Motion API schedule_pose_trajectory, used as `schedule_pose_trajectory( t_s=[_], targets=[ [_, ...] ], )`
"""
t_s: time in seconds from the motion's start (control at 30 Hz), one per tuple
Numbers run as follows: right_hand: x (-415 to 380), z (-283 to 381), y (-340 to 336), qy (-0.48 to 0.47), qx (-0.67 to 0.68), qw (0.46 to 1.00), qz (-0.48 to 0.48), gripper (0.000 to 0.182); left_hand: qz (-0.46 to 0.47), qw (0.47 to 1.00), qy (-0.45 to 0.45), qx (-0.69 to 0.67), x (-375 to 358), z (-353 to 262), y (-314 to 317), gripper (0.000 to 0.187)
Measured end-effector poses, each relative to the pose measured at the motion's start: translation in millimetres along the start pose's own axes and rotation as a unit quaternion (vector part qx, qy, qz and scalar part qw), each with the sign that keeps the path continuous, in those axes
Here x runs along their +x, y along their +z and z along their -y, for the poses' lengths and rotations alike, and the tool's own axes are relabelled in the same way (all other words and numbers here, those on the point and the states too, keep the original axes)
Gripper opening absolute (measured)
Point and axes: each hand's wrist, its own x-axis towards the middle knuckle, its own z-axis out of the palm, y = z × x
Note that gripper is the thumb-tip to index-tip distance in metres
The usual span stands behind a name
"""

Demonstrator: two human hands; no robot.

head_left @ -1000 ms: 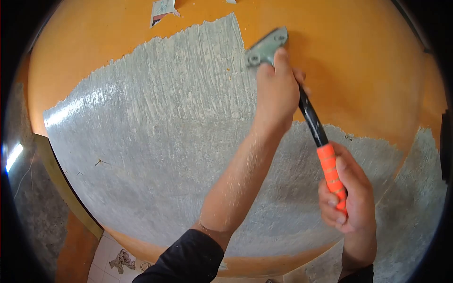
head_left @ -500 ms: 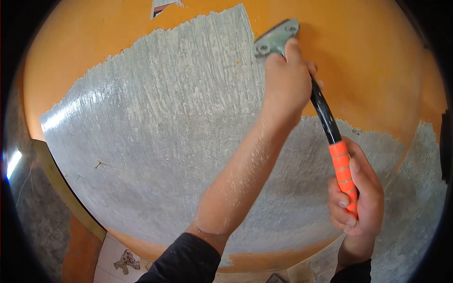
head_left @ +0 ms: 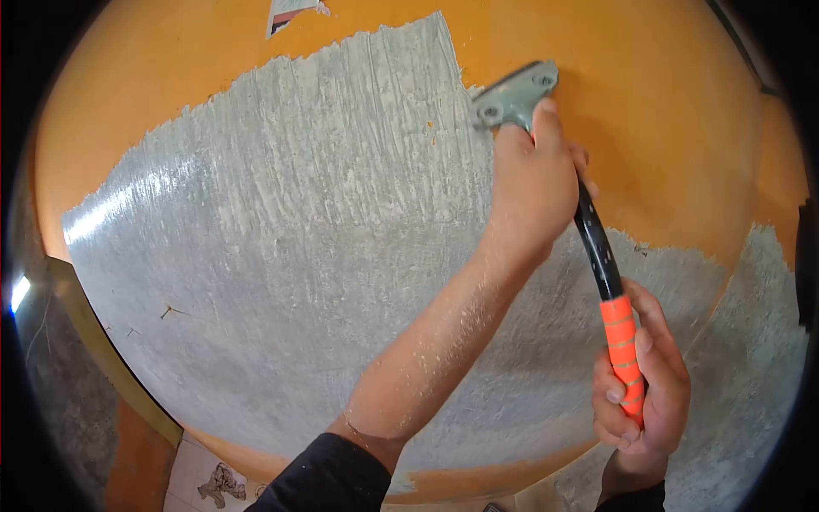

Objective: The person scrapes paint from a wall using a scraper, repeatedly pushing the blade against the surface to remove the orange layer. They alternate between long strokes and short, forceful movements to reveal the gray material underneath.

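Note:
A long-handled scraper [head_left: 516, 96] lies with its wide metal head against the wall, at the border between orange paint [head_left: 657, 145] and bare grey plaster [head_left: 341, 162]. My left hand [head_left: 537, 183] is wrapped round its black shaft just below the head, thumb up against the metal. Lower down, my right hand [head_left: 653, 384] grips the orange handle sleeve [head_left: 623, 350] near its end. Pale flecks of dust cling to my left forearm [head_left: 435, 350]. Ridged scrape marks run down the bare patch left of the head.
A torn scrap of paper [head_left: 283, 14] sticks to the wall at the top left. A nail [head_left: 171, 311] juts out at the lower left, near a yellowish frame edge [head_left: 111, 346]. A crumpled cloth [head_left: 222, 485] lies on the tiled floor.
The scraper and both hands have moved down and slightly right along the wall. Both hands keep their grip, and the view has shifted a little.

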Motion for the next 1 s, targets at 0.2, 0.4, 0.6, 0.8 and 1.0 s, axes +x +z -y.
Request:
schedule_pose_trajectory(
  t_s=[0.2, 0.4, 0.6, 0.8, 1.0],
  targets=[
    [-4.4, -2.7, -1.3, 0.005, 0.003, 1.000, 0.004, 0.055, -0.006, 1.000, -0.009, 0.011, -3.7, 5.8, 0.0, 0.040],
    [-1.9, 3.7, 1.2, 0.010, -0.014, 1.000, 0.012, 0.054, -0.015, 1.000, -0.003, 0.001, -3.5, -2.8, 0.5, 0.039],
    [3.5, 10.2, 8.7, 0.011, -0.010, 1.000, 0.019, 0.052, -0.013, 1.000, 0.014, -0.001, 4.8, -5.5, -2.1, 0.037],
    [-6.1, 6.7, 8.2, 0.023, -0.002, 0.999, 0.023, 0.050, -0.015, 1.000, 0.000, 0.002, -4.1, -5.6, -3.3, 0.036],
    [2.1, 13.8, 20.0, 0.028, 0.017, 0.999, 0.022, 0.048, -0.024, 0.999, 0.007, -0.027, 9.7, -17.9, -2.7, 0.038]
  ],
)
